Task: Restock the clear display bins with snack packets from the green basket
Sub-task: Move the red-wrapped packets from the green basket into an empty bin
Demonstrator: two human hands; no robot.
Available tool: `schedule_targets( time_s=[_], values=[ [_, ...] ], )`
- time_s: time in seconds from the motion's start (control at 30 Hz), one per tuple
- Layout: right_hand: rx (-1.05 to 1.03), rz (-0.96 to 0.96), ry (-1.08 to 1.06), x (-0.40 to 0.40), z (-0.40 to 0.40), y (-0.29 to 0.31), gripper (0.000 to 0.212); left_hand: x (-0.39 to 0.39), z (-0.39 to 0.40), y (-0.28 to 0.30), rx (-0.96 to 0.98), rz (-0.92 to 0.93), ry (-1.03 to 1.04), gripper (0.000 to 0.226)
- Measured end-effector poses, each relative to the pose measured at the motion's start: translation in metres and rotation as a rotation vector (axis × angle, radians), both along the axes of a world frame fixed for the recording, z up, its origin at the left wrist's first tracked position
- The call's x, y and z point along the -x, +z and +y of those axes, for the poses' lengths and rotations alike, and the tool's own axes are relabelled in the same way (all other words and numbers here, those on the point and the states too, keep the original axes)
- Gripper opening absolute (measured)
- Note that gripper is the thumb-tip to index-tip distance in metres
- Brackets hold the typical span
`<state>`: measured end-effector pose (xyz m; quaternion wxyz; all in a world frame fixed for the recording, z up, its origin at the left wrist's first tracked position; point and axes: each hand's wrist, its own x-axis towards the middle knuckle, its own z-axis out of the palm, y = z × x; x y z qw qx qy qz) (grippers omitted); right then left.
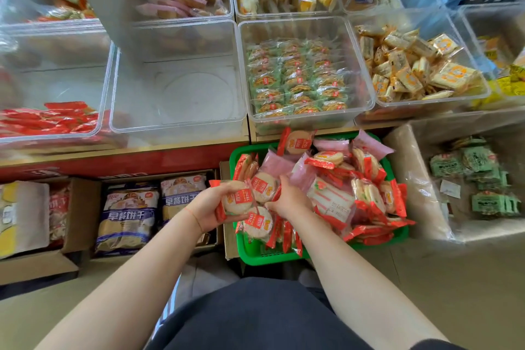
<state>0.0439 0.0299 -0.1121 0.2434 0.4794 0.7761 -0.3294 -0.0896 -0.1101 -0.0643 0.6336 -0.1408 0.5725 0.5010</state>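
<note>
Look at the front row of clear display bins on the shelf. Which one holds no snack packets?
The empty bin, second from the left in the front row. The bin of red packets sits on its left, the bin of green packets on its right.

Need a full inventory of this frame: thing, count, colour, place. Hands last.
green basket: one, green, on the floor below the shelf.
snack packets: many, red-and-clear round cakes plus pink ones, heaped in the basket.
empty bin: one, clear, front row, left of centre.
green-packet bin: one, clear, green packets in rows, right of the empty bin.
yellow-packet bin: one, clear, cream and yellow packets, front right.
red-packet bin: one, clear, red packets, front left.
back bins: several, clear, pink, yellow and blue goods, back row.
biscuit bags: two, blue and white, in a carton, lower left.
plastic-lined carton: one, green packets inside, right.
left hand: grips round packets.
right hand: grips round packets over the basket.
</note>
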Motion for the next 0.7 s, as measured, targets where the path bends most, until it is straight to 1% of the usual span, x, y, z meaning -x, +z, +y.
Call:
schedule_targets(
  time_s=[0.03,0.07,0.13,0.17,0.23,0.33,0.4,0.47,0.53,0.6,0.63,0.7],
  values=[
    [-0.050,-0.026,-0.002,0.001,-0.003,-0.002,0.075,0.001,-0.002,-0.001,0.008,0.002,0.008,0.035],
    [-0.092,-0.027,-0.016,0.003,-0.005,0.000,0.060,0.002,-0.003,0.000,0.012,0.015,0.012,0.036],
    [-0.124,0.044,-0.084,0.005,-0.006,0.001,0.024,0.005,-0.006,0.002,0.029,0.075,0.011,0.035],
    [-0.119,0.102,-0.117,0.005,-0.005,0.002,0.016,0.006,-0.007,0.002,0.040,0.112,0.010,0.034],
    [-0.055,0.228,-0.187,0.003,0.002,0.009,0.014,0.009,-0.008,0.003,0.037,0.172,-0.014,0.034],
    [0.105,0.423,-0.319,-0.002,0.015,0.029,0.016,0.012,-0.006,0.005,0.008,0.223,-0.072,0.030],
    [0.182,0.515,-0.422,-0.007,0.024,0.041,0.015,0.015,-0.004,0.008,-0.002,0.256,-0.116,0.027],
    [0.228,0.573,-0.502,-0.014,0.034,0.049,0.012,0.018,-0.001,0.010,-0.005,0.327,-0.153,0.031],
    [0.260,0.601,-0.600,-0.020,0.043,0.051,0.018,0.021,0.003,0.012,0.013,0.456,-0.189,0.038],
    [0.328,0.644,-0.727,-0.025,0.048,0.053,0.025,0.023,0.007,0.017,0.029,0.575,-0.234,0.038],
    [0.385,0.677,-0.798,-0.027,0.050,0.054,0.023,0.024,0.009,0.019,0.028,0.599,-0.241,0.037],
    [0.523,0.740,-0.902,-0.027,0.051,0.059,0.018,0.027,0.013,0.022,0.011,0.554,-0.219,0.034]
  ],
)
